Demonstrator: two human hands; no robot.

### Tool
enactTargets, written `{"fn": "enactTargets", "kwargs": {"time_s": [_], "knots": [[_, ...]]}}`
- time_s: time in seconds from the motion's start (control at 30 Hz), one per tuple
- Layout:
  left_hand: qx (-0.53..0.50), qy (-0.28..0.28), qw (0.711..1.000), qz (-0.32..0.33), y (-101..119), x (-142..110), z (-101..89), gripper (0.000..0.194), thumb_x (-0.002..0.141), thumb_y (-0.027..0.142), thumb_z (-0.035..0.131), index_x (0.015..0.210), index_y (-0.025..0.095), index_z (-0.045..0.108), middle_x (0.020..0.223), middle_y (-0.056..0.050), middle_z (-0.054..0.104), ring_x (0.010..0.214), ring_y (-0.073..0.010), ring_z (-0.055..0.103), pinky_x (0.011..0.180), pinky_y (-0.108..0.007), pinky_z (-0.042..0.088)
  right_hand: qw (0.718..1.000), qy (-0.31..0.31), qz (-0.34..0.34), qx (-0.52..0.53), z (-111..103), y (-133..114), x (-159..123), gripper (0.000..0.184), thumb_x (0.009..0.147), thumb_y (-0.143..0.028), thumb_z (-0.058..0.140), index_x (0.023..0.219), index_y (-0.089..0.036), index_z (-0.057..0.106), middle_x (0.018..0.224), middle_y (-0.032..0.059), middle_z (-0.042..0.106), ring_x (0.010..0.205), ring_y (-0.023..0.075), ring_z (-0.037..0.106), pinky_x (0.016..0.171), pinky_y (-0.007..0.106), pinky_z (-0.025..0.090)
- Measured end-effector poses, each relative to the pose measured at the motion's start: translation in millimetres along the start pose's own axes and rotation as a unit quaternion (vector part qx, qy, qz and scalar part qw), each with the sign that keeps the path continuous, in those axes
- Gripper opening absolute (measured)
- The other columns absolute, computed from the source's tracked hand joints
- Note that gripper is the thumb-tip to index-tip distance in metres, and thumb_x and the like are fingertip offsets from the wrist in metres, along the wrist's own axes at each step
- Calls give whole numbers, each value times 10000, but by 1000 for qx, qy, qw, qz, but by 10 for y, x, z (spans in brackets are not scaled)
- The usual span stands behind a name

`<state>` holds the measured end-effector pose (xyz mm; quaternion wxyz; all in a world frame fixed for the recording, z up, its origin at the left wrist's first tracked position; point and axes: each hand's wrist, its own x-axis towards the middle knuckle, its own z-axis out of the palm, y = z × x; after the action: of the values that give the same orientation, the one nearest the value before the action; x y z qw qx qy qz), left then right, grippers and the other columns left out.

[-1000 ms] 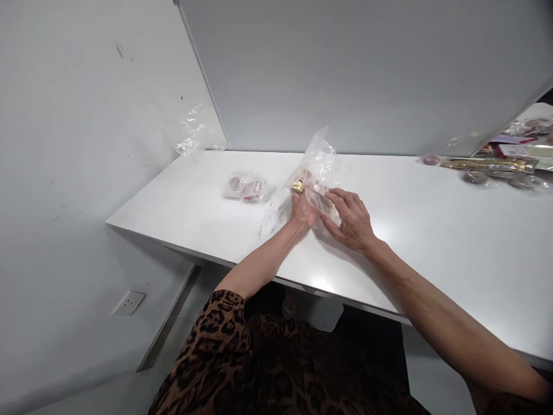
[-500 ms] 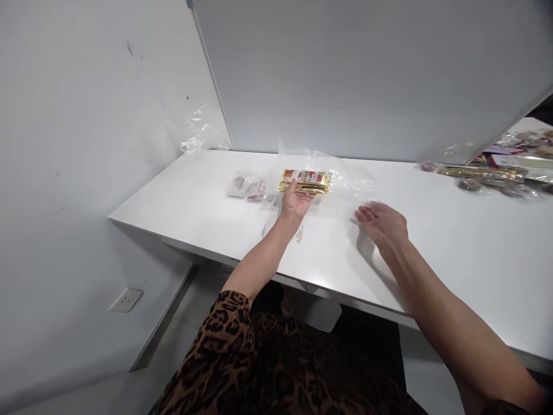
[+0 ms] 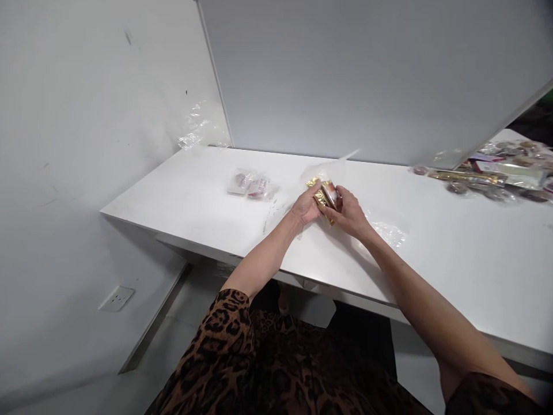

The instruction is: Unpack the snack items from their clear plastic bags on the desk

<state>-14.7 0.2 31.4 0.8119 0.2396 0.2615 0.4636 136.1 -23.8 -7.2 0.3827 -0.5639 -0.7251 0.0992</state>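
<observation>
Both of my hands grip a gold foil packet (image 3: 326, 196) with a red and white printed face, held tilted just above the white table. My left hand (image 3: 307, 206) is closed round its left side, thumb on top. My right hand (image 3: 351, 214) is closed on the packet's right end. A sheet of clear plastic (image 3: 328, 169) rises behind the packet; whether it wraps it I cannot tell. More crinkled clear film (image 3: 389, 231) lies by my right wrist. Left of my hands rest small clear-wrapped packets (image 3: 259, 187) with pinkish print.
A crumpled clear plastic bag (image 3: 194, 129) lies at the table's far left corner, against the wall. Several wrapped items, among them a long gold packet (image 3: 470, 176), are heaped at the far right. A grey panel (image 3: 345, 75) stands along the table's (image 3: 173, 196) back edge.
My right hand has come in from the right and taken hold of the gold packet's right end. The packet has turned from level to slanted and shifted right with my left hand.
</observation>
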Motion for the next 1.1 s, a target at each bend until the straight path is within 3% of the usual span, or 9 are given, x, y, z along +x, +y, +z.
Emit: {"fn": "enactTargets", "kwargs": {"time_s": [0.2, 0.27, 0.37, 0.43, 0.57, 0.7, 0.83, 0.97, 1.1], "knots": [[43, -29, 999, -8, -10, -69, 47, 480, 1117, 574, 443, 934, 187, 658, 877, -72, 713, 1068, -241, 761, 1212, -457, 506, 961, -50, 168, 216, -91, -184, -111, 772, 682, -523, 850, 1340, -235, 565, 824, -22, 610, 771, 226, 569, 744, 386, 480], [69, -37, 997, -11, -1, -92, 52, 564, 1129, 598, 325, 931, 187, 657, 846, -79, 699, 1034, -251, 759, 1239, -506, 478, 937, -42, 182, 297, -151, -275, -121, 664, 623, -448, 898, 1181, -247, 601, 810, -35, 608, 750, 195, 550, 722, 353, 466], [83, -29, 996, -4, 60, -120, 51, 542, 1113, 629, 347, 1036, 202, 671, 927, -83, 734, 982, -263, 753, 1258, -621, 423, 913, 0, 189, 363, -299, -285, -79, 592, 566, -435, 909, 1015, -258, 566, 893, -27, 637, 775, 170, 567, 736, 334, 490], [67, 19, 997, 38, 130, -132, 56, 496, 1123, 591, 386, 1137, 182, 667, 1116, -128, 765, 1028, -271, 756, 1252, -631, 422, 904, 66, 194, 375, -454, -173, -34, 562, 559, -401, 881, 978, -262, 532, 930, -24, 631, 799, 166, 576, 749, 333, 512], [26, 124, 973, 193, 283, -205, 52, 567, 1156, 555, 295, 1355, 132, 616, 1500, -190, 652, 1290, -267, 714, 1208, -467, 511, 902, 167, 261, 301, -769, 211, 11, 510, 582, -243, 810, 1017, -253, 544, 907, -16, 603, 768, 168, 573, 691, 324, 511], [24, 156, 938, 308, 381, -475, -103, 573, 1144, 591, 325, 1436, 208, 636, 1472, -127, 696, 1375, -259, 690, 1168, -431, 565, 936, 4, 327, 133, -848, 417, -3, 620, 660, -233, 786, 1253, -237, 605, 894, 0, 615, 725, 196, 594, 645, 332, 491], [39, 173, 908, 380, 476, -923, -412, 568, 1116, 630, 403, 1387, 219, 686, 1457, -136, 715, 1420, -274, 665, 1210, -454, 550, 946, -170, 274, 14, -745, 317, -19, 812, 787, -360, 785, 1539, -220, 511, 1152, 100, 710, 880, 251, 656, 768, 364, 524], [44, 200, 875, 439, 744, -1422, -776, 537, 1134, 576, 378, 1366, 201, 685, 1474, -140, 712, 1457, -259, 638, 1237, -439, 533, 950, -204, 223, -78, -651, 255, -36, 1006, 859, -536, 753, 1691, -162, 328, 1511, 222, 598, 1236, 356, 623, 1021, 437, 509], [35, 243, 832, 497, 1283, -1928, -1256, 536, 1133, 573, 371, 1420, 213, 646, 1470, -135, 722, 1466, -232, 629, 1237, -398, 527, 952, -192, 200, -126, -579, 335, -29, 961, 890, -644, 663, 1668, -164, 366, 1522, 236, 583, 1341, 402, 591, 1093, 488, 506]]}}
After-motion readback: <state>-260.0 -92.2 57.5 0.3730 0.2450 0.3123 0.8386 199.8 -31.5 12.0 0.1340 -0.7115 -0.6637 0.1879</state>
